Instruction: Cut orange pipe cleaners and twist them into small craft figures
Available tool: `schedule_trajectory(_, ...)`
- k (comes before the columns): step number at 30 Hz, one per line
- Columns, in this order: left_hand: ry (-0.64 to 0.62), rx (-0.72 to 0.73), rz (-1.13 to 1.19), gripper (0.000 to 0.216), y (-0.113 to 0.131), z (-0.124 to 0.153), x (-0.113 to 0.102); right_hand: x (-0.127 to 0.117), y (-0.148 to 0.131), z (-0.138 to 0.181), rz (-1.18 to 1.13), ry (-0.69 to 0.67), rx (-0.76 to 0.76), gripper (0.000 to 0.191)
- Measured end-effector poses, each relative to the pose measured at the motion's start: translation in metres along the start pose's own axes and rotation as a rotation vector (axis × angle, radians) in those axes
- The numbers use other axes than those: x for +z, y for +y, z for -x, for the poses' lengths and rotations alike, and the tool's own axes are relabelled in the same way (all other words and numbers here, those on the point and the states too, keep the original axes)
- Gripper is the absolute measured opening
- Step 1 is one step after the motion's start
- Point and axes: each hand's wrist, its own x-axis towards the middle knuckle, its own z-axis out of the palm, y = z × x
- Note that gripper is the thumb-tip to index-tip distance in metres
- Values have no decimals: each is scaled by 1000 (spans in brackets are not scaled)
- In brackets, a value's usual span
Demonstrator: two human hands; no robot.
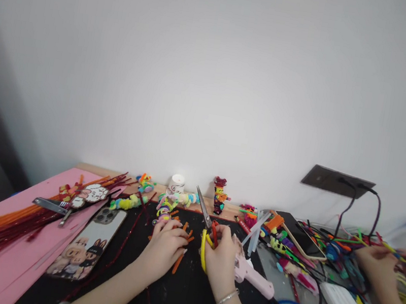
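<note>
At lower centre, the right hand (222, 260) grasps scissors (208, 220) by their red-and-yellow handles, blades toward the frame's upper left; the left hand (165, 244), fingers bent, is at short orange pipe-cleaner pieces (178, 263), whether gripping any cannot be told; a pink glue gun (255, 280) lies further right.

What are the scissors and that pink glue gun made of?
Scissors: probably steel blades, since they look grey and shiny; the smooth, bright yellow and red handles suggest plastic.

Pink glue gun: likely hard plastic, as its body looks smooth and evenly coloured.
</note>
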Motion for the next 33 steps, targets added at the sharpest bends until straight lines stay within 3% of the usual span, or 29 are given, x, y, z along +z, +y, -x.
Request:
schedule_trajectory(7,46,-30,-71,11,7,-8,-1,-2,-3,1,-13,-34,12,22)
schedule_trajectory(16,65,40,-38,25,8,-5,1,0,-1,0,-138,-26,64,21)
schedule_trajectory(20,185,60,153,24,6,-5,1,1,1,-1,-209,-8,59,19)
schedule_trajectory(24,304,-44,469,21,1,-4,1,2,-2,0,-385,-4,86,18)
schedule_trajectory(28,246,-136,711,19,-2,-1,4,3,-10,4,-625,-100,168,24)
schedule_trajectory(33,181,-168,741,18,0,2,5,4,-17,7,-733,-238,195,29)
